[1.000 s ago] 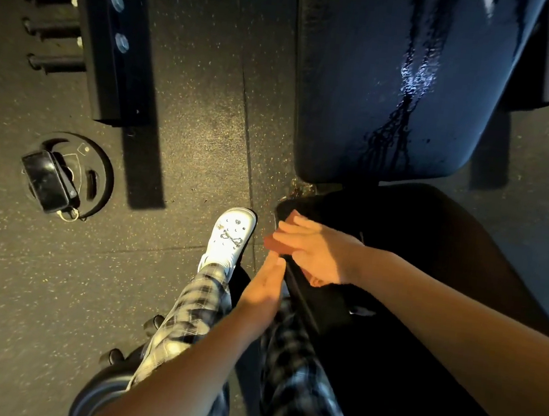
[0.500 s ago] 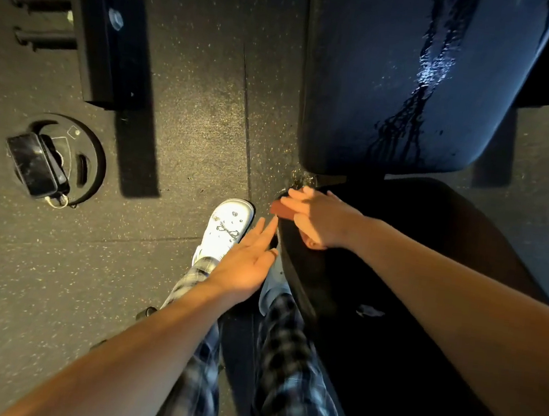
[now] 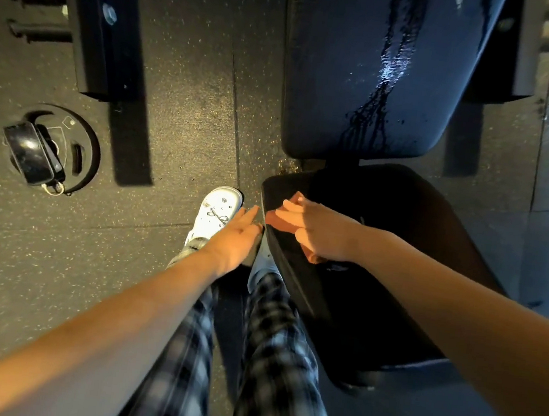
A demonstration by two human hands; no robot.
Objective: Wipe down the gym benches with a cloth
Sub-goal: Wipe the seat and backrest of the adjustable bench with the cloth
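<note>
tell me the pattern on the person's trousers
The trousers are plaid, dark and pale checks; the head view, the only one, shows them.

Head view, steeply downward, seemingly close above bench seat

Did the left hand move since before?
Yes. The left hand slid forward along the seat pad's edge, closer to its far corner.

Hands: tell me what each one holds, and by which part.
The right hand presses a cloth flat on the seat pad, palm over its middle, with no grip. The left hand holds nothing.
</note>
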